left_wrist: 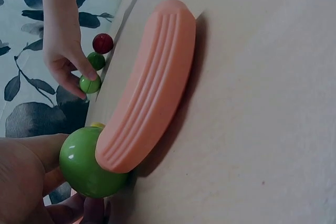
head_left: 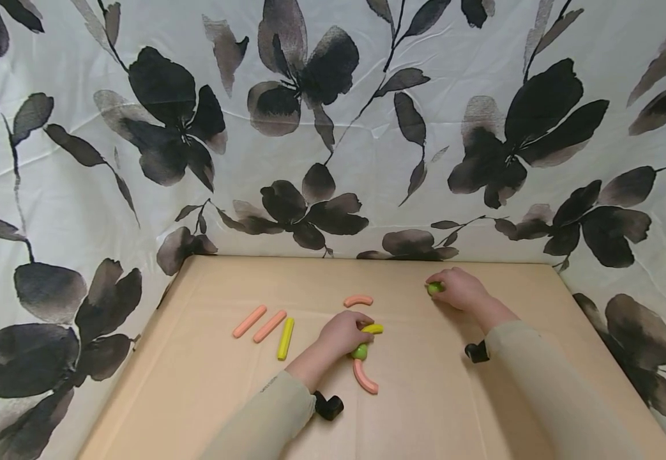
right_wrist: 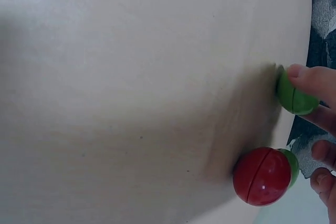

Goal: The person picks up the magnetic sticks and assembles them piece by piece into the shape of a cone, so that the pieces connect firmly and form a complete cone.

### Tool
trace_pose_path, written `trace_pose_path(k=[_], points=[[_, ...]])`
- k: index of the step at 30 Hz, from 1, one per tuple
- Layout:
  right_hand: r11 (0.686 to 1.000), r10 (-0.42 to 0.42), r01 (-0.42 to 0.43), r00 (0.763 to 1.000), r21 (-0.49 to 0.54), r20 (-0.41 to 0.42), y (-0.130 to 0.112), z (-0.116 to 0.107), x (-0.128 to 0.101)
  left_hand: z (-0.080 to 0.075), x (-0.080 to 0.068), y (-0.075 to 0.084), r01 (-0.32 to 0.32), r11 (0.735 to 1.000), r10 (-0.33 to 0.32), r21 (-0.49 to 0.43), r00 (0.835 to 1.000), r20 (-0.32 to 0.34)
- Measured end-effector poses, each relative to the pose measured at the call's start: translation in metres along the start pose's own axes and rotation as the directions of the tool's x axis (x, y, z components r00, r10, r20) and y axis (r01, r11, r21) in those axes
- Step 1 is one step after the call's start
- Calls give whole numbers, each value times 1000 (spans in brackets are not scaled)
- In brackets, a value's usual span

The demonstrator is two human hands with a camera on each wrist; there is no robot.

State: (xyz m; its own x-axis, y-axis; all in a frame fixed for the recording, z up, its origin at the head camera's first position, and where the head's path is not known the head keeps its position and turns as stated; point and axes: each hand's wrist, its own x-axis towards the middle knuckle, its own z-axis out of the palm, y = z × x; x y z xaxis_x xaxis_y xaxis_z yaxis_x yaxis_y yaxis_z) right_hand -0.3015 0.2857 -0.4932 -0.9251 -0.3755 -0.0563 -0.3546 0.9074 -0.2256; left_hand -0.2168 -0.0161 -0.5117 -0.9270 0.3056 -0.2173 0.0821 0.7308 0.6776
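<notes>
My left hand (head_left: 351, 333) curls round a green ball (head_left: 359, 351) on the tan table (head_left: 424, 409), with a yellow curved piece (head_left: 375, 328) at its fingertips. A pink curved piece (head_left: 364, 377) touches that ball, and the left wrist view shows the green ball (left_wrist: 84, 165) pressed against the pink piece's (left_wrist: 149, 100) end. My right hand (head_left: 450, 287) pinches a small green ball (head_left: 434, 288) near the table's back edge. In the right wrist view a fingertip (right_wrist: 307, 77) lies on this green ball (right_wrist: 293, 97), beside a red ball (right_wrist: 261, 176) with another green ball (right_wrist: 291, 164) behind it.
Two straight pink sticks (head_left: 249, 321) (head_left: 269, 326) and a yellow stick (head_left: 285, 338) lie side by side at the left. A second pink curved piece (head_left: 358, 299) lies behind my left hand. Flower-printed cloth (head_left: 333, 128) hangs all round the table.
</notes>
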Motion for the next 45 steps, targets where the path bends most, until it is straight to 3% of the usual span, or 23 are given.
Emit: trace_pose_path(k=[19, 29, 35, 45], points=[[984, 21, -1, 993, 178, -115, -31, 6, -22, 0, -1, 2, 10, 1000, -10, -15, 1000, -12], [952, 96, -74, 994, 296, -59, -57, 19, -40, -1, -3, 2, 13, 999, -14, -46, 1000, -15], [942, 82, -65, 996, 329, -39, -70, 28, -44, 1, -1, 0, 1, 998, -3, -56, 999, -35], [900, 72, -59, 997, 432, -13, -86, 43, -49, 3, -4, 0, 4, 994, -10, -108, 998, -56]])
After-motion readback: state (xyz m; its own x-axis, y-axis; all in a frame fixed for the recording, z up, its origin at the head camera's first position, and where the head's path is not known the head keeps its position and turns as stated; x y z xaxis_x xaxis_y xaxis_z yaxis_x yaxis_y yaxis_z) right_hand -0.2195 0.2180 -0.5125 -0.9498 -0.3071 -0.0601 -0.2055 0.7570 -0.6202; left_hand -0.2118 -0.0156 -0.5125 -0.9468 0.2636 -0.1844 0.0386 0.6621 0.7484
